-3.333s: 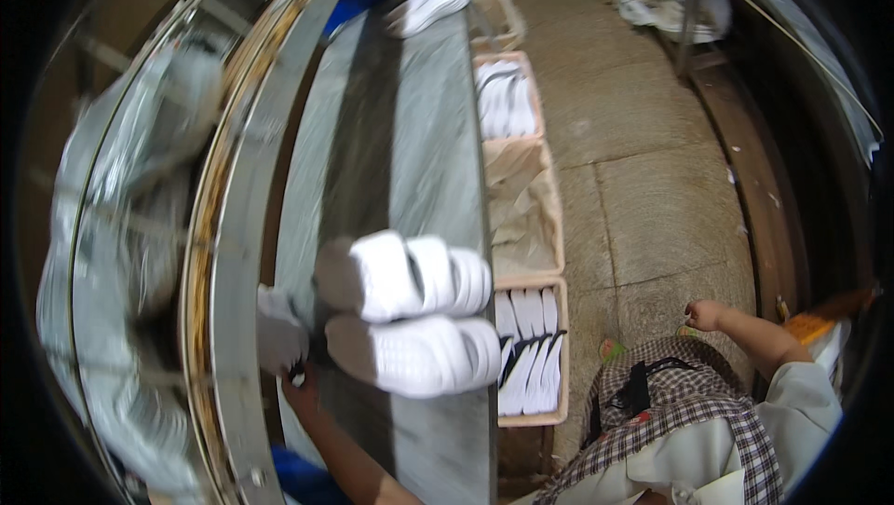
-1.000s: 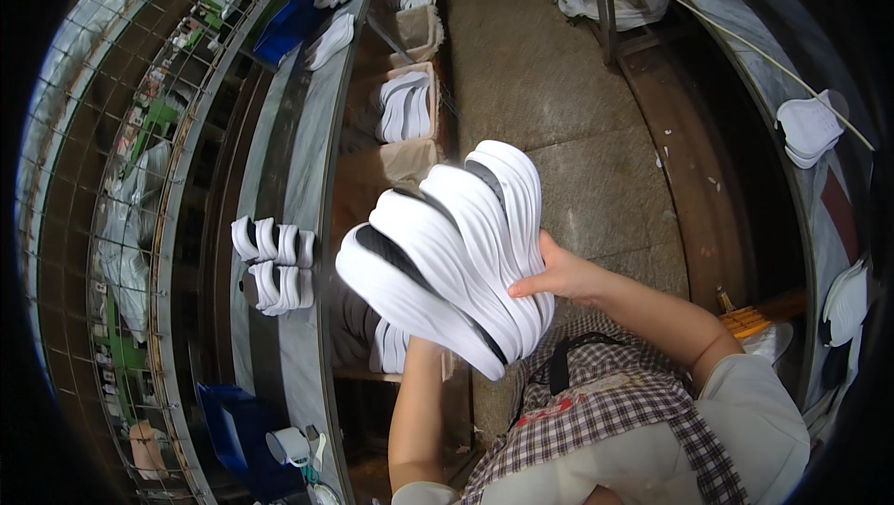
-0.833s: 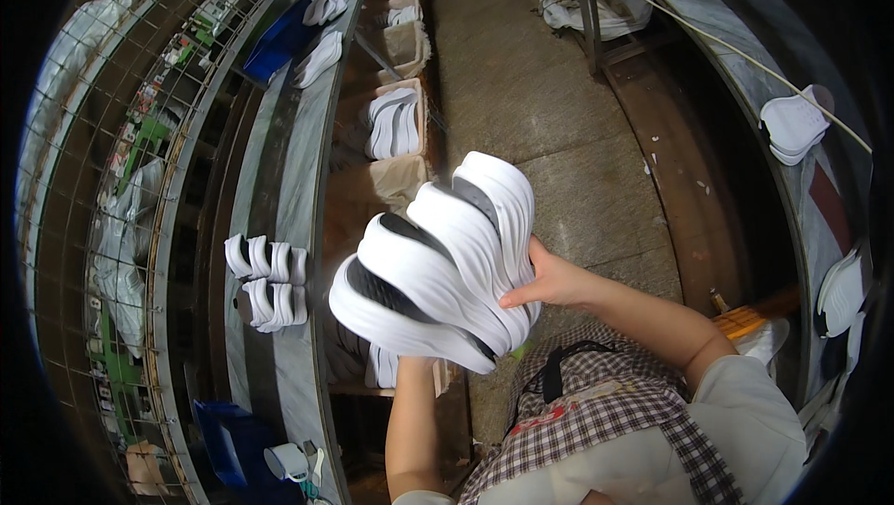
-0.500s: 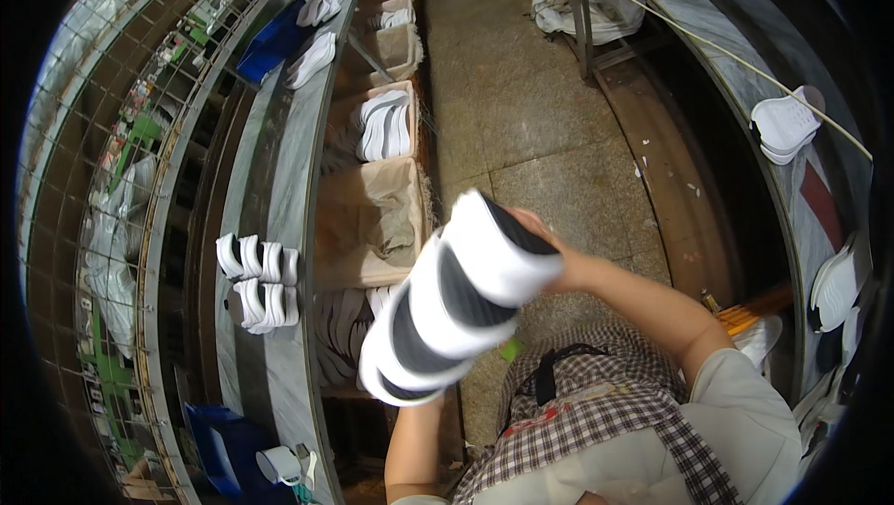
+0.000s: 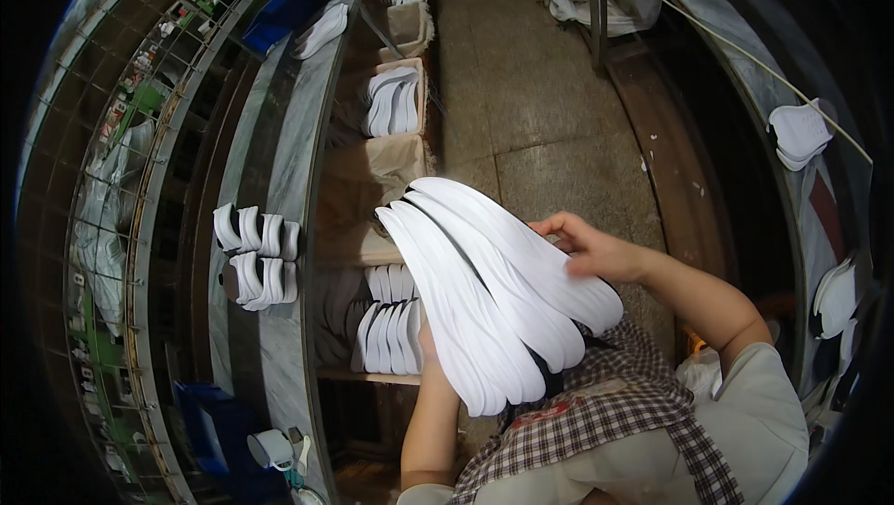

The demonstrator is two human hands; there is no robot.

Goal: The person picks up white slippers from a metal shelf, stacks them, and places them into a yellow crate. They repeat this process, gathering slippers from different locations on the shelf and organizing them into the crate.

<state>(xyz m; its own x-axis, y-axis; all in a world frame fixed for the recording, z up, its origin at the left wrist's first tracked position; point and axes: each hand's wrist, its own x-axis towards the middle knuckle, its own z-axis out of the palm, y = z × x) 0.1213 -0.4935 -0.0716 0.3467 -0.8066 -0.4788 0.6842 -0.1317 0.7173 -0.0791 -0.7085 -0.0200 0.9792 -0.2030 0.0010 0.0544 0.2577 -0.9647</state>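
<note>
A fanned stack of white shoe soles point(image 5: 494, 281) with dark inner faces is held in front of my apron. My left hand point(image 5: 429, 345) is under the stack's left side; its fingers are hidden behind the soles, and the load rests on it. At the upper right edge of the stack, my right hand point(image 5: 589, 246) has its thumb and bent fingers against the outermost soles. Close to my left forearm, more white soles point(image 5: 389, 335) stand in rows in a bin beside the bench.
A long bench point(image 5: 284, 356) on the left bears two short rows of soles point(image 5: 259, 258), a white mug point(image 5: 269, 450) and a blue tray point(image 5: 209, 430). Lined bins point(image 5: 372, 170) run alongside it. Soles point(image 5: 799, 135) also lie on the right bench. Between them is a floor aisle point(image 5: 531, 86).
The stack has turned from a slanted column with dark faces showing to a fan with its white sides up. My right hand has shifted right and down. Standing soles now show in the near bin.
</note>
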